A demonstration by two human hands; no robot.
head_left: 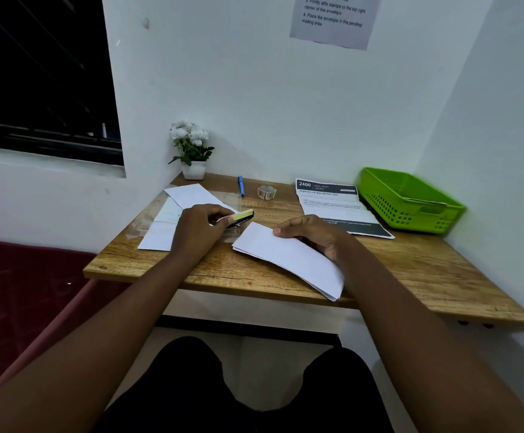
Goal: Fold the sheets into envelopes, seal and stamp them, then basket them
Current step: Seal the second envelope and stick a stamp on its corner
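Observation:
A folded white sheet [289, 256] lies slantwise near the front edge of the wooden table [410, 270]. My right hand [314, 234] rests on its far corner, fingers curled over the edge. My left hand [199, 228] grips a glue stick [239, 217] with a yellow-green and black body, left of the folded sheet. Under and behind that hand lie more white sheets [192, 195] and a clear plastic sleeve. A small roll of stamps [266, 192] stands near the back. The green basket [407, 201] sits at the right rear corner with something thin inside.
A blue pen [241, 185] lies near the back wall. A printed instruction sheet [335, 204] lies beside the basket. A white flower pot [193, 168] stands in the back left corner. Walls close in behind and on the right; a notice hangs above.

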